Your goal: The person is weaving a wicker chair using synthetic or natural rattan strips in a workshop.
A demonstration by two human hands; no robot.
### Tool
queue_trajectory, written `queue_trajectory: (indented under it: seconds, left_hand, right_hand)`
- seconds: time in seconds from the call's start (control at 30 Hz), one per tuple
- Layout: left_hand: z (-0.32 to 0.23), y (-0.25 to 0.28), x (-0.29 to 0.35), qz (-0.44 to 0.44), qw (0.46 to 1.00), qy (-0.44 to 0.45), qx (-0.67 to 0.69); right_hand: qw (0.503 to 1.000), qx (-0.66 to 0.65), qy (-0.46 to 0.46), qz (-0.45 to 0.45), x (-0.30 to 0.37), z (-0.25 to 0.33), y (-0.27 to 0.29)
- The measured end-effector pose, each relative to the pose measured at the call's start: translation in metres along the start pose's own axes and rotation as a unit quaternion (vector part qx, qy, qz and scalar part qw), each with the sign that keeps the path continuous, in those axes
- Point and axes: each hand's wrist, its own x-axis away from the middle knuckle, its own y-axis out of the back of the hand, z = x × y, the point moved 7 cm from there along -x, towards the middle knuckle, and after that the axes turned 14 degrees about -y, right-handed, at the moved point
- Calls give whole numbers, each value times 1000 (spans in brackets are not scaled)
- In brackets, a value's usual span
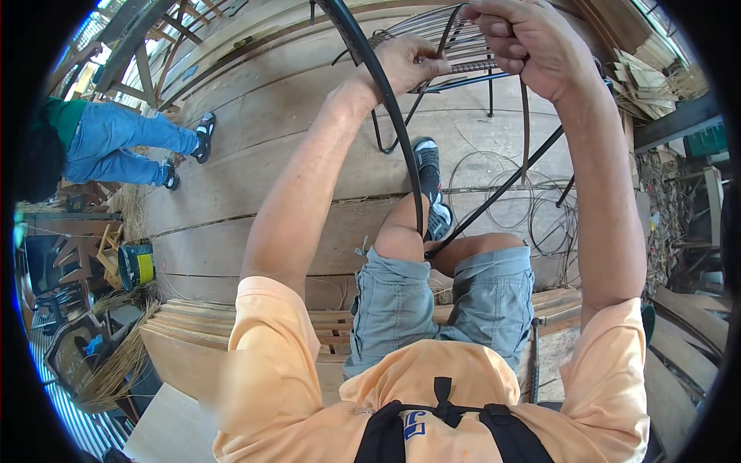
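Note:
A black metal furniture frame (396, 116) stands before me, one curved tube passing between my arms down to my knees. Across its far part run many thin parallel strands (417, 25), bordered by a wrapped bar (472, 67). My left hand (397, 68) is closed at the left end of this bar, thumb and fingers pinched on a dark strip that rises toward my other hand. My right hand (532, 48) is closed higher up at the right, its fingers curled around a brown weaving strip (526, 131) that hangs down below it. The fingertips are partly hidden.
Loose coils of thin strand (548, 224) lie on the plank floor (255, 174) at right. A person in jeans (116, 143) stands at far left. Under me is a slatted wooden bench (185, 328). Wood scraps (644, 81) are piled at far right, a dark bucket (137, 266) at left.

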Motion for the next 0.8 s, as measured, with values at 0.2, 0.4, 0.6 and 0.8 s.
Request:
queue_trajectory:
  seconds: [0.2,0.4,0.6,0.8]
  left_hand:
    - [-5,4,9,32,999,-16,3]
    - [-11,-10,14,47,996,-58,41]
    - [-15,-7,10,-28,997,-55,-50]
    - [-9,-4,12,-66,998,-2,-16]
  right_hand:
    - [937,273,146,-162,13,31,7]
    - [710,529,354,-300,-2,25,42]
    - [666,656,104,-338,-42,-9,78]
    - [606,730,153,-276,-45,-8,64]
